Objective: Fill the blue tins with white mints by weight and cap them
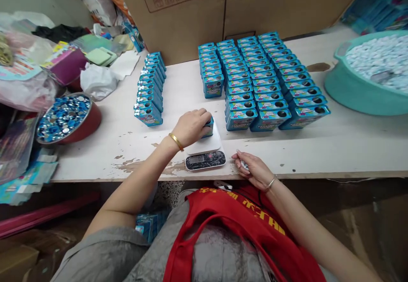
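My left hand (193,127) is closed over the top of a small blue candy box (208,130), which is on the white plate of a kitchen scale (205,150). Most of that box is hidden under my fingers. The scale's dark panel faces me; its display is too small to read surely. To the right of the scale, near the table edge, my right hand (254,170) is half curled around several small white candies (245,165). Rows of blue boxes (239,122) with round dark holes on top stand just beyond.
A shorter row of similar boxes (149,114) stands at left, with shiny bits at their tops. Further left is a red bowl (92,118) of blue and silver caps. A teal basin (347,91) heaped with white candies stands at right. Large cardboard boxes (191,23) back the table.
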`<state>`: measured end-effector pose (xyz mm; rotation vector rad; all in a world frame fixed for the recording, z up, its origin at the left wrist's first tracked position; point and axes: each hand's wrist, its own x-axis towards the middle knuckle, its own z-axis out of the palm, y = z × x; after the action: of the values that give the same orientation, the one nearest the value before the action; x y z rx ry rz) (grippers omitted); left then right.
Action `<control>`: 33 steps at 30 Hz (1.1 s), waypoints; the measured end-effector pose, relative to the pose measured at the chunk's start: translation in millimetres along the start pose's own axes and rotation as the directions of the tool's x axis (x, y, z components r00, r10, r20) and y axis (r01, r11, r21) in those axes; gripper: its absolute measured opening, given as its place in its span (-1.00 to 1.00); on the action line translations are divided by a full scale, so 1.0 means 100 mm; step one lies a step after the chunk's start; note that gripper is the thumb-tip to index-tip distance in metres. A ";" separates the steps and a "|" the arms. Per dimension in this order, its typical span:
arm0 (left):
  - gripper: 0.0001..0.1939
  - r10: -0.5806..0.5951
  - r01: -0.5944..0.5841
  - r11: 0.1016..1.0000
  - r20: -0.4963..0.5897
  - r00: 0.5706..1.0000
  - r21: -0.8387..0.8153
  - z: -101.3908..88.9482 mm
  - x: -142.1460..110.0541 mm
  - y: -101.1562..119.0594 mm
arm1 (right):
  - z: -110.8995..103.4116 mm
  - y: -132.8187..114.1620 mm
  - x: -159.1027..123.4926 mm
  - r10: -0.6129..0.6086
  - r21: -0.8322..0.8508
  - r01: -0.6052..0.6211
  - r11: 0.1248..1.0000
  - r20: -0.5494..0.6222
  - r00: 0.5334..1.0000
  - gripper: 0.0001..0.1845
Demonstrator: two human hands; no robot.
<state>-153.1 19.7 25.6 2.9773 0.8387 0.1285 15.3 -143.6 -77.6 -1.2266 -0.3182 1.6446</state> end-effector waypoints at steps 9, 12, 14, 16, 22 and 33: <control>-0.68 -0.640 0.390 0.623 -0.155 0.752 -0.678 0.40 -0.69 -0.49 | -0.07 -0.06 0.00 0.065 0.037 -0.066 0.997 0.035 0.997 -0.65; -0.68 -0.737 0.492 0.462 -0.011 0.676 -0.738 0.70 -0.99 -0.55 | -0.09 -0.08 0.01 0.087 0.070 -0.089 0.994 0.035 0.996 -0.72; -0.69 -0.761 0.522 0.399 0.045 0.647 -0.754 0.84 -1.14 -0.53 | -0.09 -0.09 0.01 0.090 0.091 -0.093 0.992 0.031 0.995 -0.79; -0.70 -0.768 0.530 0.367 0.072 0.636 -0.764 0.94 -1.27 -0.48 | -0.09 -0.09 0.00 0.092 0.094 -0.094 0.991 0.018 0.996 -0.83; -0.68 -0.773 0.509 0.437 -0.020 0.634 -0.742 1.07 -1.48 -0.37 | 0.02 -0.21 -0.07 0.136 0.012 -0.136 0.991 0.005 0.991 -0.85; -0.76 -0.756 0.491 0.571 -0.188 0.627 -0.657 1.20 -1.43 -0.30 | 0.82 -1.26 0.10 -0.101 -0.438 0.181 0.880 0.200 0.975 -0.82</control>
<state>-279.2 -32.2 -105.2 1.9308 1.5695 0.8921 18.2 -50.6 41.2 -1.3639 -0.9258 1.5986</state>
